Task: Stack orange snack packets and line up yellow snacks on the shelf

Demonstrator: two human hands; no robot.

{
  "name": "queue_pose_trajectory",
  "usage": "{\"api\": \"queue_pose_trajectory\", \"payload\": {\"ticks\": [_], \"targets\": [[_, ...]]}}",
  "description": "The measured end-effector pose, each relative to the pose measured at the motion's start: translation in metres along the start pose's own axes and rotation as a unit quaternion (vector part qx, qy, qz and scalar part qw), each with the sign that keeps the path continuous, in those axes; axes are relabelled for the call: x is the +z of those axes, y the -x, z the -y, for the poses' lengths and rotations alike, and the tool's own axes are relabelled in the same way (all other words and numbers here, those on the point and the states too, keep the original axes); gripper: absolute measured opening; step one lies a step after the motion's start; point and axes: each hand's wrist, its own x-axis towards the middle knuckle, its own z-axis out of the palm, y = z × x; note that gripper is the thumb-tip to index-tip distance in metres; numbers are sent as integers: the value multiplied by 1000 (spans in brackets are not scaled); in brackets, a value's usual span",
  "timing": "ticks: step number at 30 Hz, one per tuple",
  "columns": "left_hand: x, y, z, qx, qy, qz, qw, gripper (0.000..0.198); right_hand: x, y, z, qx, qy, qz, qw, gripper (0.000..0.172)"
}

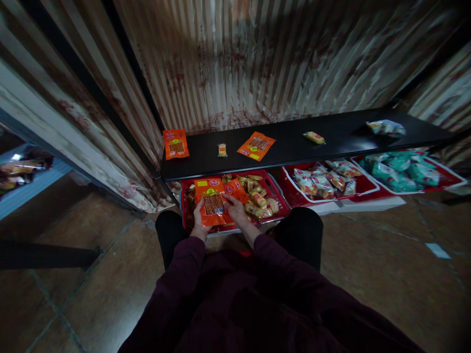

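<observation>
An orange snack packet (213, 202) with a clear window showing brown strips is held over a red basket (282, 210). My left hand (200, 216) grips its lower left edge, the thumb in front and the other fingers hidden behind. On its right side my right hand (235, 210) is closed, fingertips pressed at the edge. More orange packaging (238, 190) shows behind, and I cannot tell whether it is held as well. Beneath, small yellow wrapped snacks (257, 198) fill the basket.
On the black shelf (200, 162) lie two orange packets (256, 146), two small yellow packs (314, 138) and a clear bag (385, 128). Red baskets to the right hold white-and-red packs (324, 185) and green packs (405, 170). A dark post (134, 68) rises at left.
</observation>
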Motion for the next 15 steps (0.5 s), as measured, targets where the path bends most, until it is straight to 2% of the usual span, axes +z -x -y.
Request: {"api": "queue_pose_trajectory", "payload": {"ticks": [7,15], "targets": [[-2,0,-6,-31,-9,-6,999,30,1,0,7,21,-30,5,999,42],[-5,-2,-4,-24,-3,-46,999,35,-2,1,5,-51,103,-3,993,35]]}}
